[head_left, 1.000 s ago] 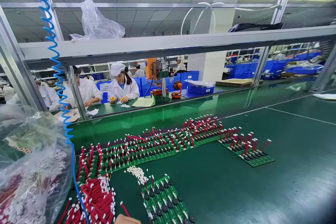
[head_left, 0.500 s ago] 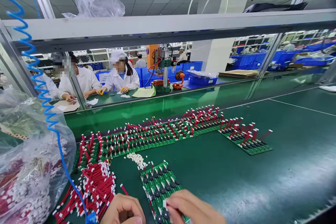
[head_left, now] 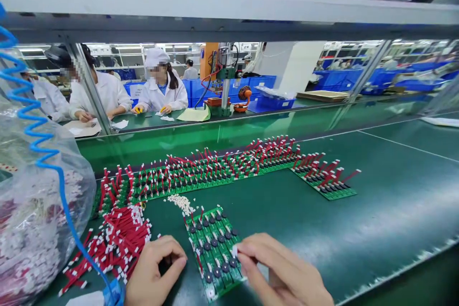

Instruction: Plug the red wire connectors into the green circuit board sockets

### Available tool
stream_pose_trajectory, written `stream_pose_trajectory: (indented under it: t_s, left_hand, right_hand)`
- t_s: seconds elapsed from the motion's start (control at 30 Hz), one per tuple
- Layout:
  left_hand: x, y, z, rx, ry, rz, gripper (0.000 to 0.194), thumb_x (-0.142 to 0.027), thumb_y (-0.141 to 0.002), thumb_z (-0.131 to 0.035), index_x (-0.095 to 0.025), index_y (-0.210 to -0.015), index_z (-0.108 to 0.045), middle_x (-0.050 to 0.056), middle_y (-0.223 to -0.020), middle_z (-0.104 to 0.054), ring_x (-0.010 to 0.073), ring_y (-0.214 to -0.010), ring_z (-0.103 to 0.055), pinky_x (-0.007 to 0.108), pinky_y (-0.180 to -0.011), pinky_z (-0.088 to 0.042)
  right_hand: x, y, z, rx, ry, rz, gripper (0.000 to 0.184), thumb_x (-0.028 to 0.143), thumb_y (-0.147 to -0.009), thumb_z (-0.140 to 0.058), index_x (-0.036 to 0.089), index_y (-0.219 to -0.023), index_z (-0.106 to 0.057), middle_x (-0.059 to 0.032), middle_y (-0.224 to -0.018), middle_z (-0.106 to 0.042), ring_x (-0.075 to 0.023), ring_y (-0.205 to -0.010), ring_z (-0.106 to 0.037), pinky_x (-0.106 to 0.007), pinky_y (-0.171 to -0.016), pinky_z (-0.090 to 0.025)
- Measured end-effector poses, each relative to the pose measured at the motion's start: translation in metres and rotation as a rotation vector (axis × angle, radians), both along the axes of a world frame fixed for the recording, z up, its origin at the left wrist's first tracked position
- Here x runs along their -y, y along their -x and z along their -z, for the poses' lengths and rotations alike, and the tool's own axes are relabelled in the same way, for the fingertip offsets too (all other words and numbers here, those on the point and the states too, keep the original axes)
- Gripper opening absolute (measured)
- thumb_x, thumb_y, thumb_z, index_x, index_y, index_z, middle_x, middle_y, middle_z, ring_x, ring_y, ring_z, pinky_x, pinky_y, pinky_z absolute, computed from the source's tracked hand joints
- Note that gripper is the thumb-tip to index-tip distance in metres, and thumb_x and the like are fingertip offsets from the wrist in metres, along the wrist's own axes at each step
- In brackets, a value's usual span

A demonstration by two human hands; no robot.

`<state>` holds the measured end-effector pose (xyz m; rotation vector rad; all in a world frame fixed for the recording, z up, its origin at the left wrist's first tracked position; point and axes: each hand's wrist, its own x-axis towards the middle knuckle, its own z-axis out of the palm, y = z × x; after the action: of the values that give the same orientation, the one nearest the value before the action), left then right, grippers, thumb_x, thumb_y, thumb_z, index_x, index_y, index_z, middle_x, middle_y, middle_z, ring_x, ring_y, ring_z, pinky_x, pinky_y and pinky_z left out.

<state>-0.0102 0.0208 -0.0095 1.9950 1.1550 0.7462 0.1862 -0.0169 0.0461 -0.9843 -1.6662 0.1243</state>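
Observation:
My right hand point(head_left: 287, 270) pinches a small white connector point(head_left: 234, 250) between thumb and forefinger at the right edge of a green circuit board panel point(head_left: 211, 260). The panel carries rows of round black parts and white sockets, with a few red wires standing along its left side. My left hand point(head_left: 154, 267) is curled just left of the panel, thumb and forefinger closed together. Whatever those fingers hold, if anything, is hidden. Behind that hand lies a pile of red wire leads point(head_left: 124, 232) with white ends. Small white pieces point(head_left: 181, 203) are heaped beyond the panel.
Wired boards point(head_left: 186, 177) form a long row at the back, and another wired panel point(head_left: 324, 177) sits to the right. A clear plastic bag point(head_left: 32, 229) fills the left side. A blue coiled hose point(head_left: 64, 196) hangs there. Co-workers point(head_left: 163, 88) sit opposite, beyond the green barrier.
The view has tilted downward. My right hand has moved slightly right and up relative to the panel, still pinching the white connector. My left hand stays curled left of the panel.

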Motion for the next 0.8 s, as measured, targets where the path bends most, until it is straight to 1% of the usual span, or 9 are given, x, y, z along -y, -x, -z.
stream_pose_trajectory:
  t_s: [0.07, 0.1, 0.17, 0.23, 0.3, 0.37, 0.53, 0.63, 0.8]
  left_hand:
    - [-0.002, -0.001, 0.0, -0.036, -0.067, 0.022, 0.016, -0.023, -0.08, -0.045, -0.016, -0.085, -0.059, 0.009, -0.089, -0.06, 0.0198, -0.084, -0.054, 0.031, -0.074, -0.043]
    - [-0.002, 0.0, 0.001, -0.058, -0.098, 0.034, 0.02, -0.021, -0.079, -0.045, -0.017, -0.094, -0.057, 0.01, -0.1, -0.058, 0.021, -0.094, -0.051, 0.034, -0.081, -0.042]
    - [-0.004, 0.001, 0.006, -0.128, -0.151, 0.06, 0.031, -0.017, -0.078, -0.045, -0.019, -0.108, -0.051, 0.01, -0.117, -0.05, 0.0225, -0.109, -0.042, 0.04, -0.093, -0.035]
    - [-0.004, 0.004, 0.01, -0.203, -0.185, 0.088, 0.038, -0.015, -0.077, -0.045, -0.023, -0.115, -0.047, 0.007, -0.127, -0.042, 0.0232, -0.116, -0.035, 0.044, -0.098, -0.029]
    - [-0.004, 0.006, 0.012, -0.255, -0.204, 0.116, 0.041, -0.016, -0.078, -0.045, -0.025, -0.118, -0.044, 0.005, -0.13, -0.039, 0.0237, -0.119, -0.031, 0.046, -0.099, -0.028]
    - [-0.004, 0.008, 0.011, -0.289, -0.203, 0.134, 0.043, -0.017, -0.078, -0.045, -0.026, -0.12, -0.042, 0.005, -0.131, -0.038, 0.0236, -0.119, -0.031, 0.046, -0.098, -0.029]
    - [-0.006, 0.009, 0.005, -0.37, -0.168, 0.189, 0.042, -0.018, -0.08, -0.041, -0.029, -0.121, -0.04, 0.0, -0.133, -0.037, 0.0235, -0.12, -0.032, 0.05, -0.097, -0.029]
    - [-0.006, 0.008, 0.001, -0.39, -0.154, 0.229, 0.042, -0.018, -0.081, -0.039, -0.028, -0.122, -0.039, -0.001, -0.131, -0.041, 0.0226, -0.119, -0.033, 0.05, -0.097, -0.028]
    - [-0.006, 0.01, -0.002, -0.396, -0.167, 0.239, 0.04, -0.019, -0.081, -0.039, -0.025, -0.121, -0.041, -0.001, -0.13, -0.042, 0.0223, -0.119, -0.034, 0.047, -0.096, -0.03]
  right_hand:
    - [-0.013, -0.008, 0.004, 0.03, 0.059, -0.012, 0.01, 0.01, -0.077, -0.051, 0.017, -0.073, -0.058, -0.0002, -0.063, -0.058, -0.0097, -0.052, -0.053, -0.018, -0.047, -0.043]
    - [-0.021, -0.012, 0.007, 0.074, 0.108, -0.043, 0.011, 0.011, -0.078, -0.05, 0.016, -0.072, -0.058, -0.0001, -0.061, -0.057, -0.0093, -0.051, -0.052, -0.018, -0.047, -0.042]
    - [-0.038, -0.018, 0.014, 0.218, 0.221, -0.121, 0.015, 0.013, -0.081, -0.047, 0.015, -0.071, -0.058, -0.0005, -0.06, -0.055, -0.0096, -0.051, -0.049, -0.02, -0.046, -0.038]
    - [-0.055, -0.022, 0.022, 0.388, 0.302, -0.172, 0.018, 0.013, -0.082, -0.044, 0.014, -0.073, -0.059, -0.0009, -0.06, -0.053, -0.0104, -0.053, -0.048, -0.021, -0.048, -0.037]
    - [-0.069, -0.023, 0.027, 0.555, 0.35, -0.187, 0.018, 0.011, -0.082, -0.044, 0.013, -0.073, -0.059, -0.0011, -0.061, -0.051, -0.0112, -0.055, -0.048, -0.022, -0.051, -0.036]
    - [-0.082, -0.022, 0.03, 0.713, 0.381, -0.19, 0.018, 0.01, -0.081, -0.044, 0.013, -0.072, -0.059, -0.0014, -0.064, -0.052, -0.0117, -0.058, -0.048, -0.022, -0.053, -0.036]
    - [-0.099, -0.021, 0.027, 1.036, 0.412, -0.184, 0.017, 0.01, -0.081, -0.045, 0.014, -0.072, -0.058, -0.0015, -0.069, -0.055, -0.0123, -0.06, -0.052, -0.023, -0.054, -0.033]
    - [-0.103, -0.02, 0.024, 1.136, 0.4, -0.211, 0.016, 0.01, -0.08, -0.046, 0.014, -0.071, -0.058, -0.0014, -0.07, -0.055, -0.0121, -0.061, -0.052, -0.022, -0.054, -0.032]
    - [-0.106, -0.017, 0.021, 1.181, 0.387, -0.275, 0.019, 0.012, -0.083, -0.044, 0.014, -0.069, -0.057, -0.0014, -0.069, -0.054, -0.0117, -0.06, -0.052, -0.022, -0.054, -0.032]
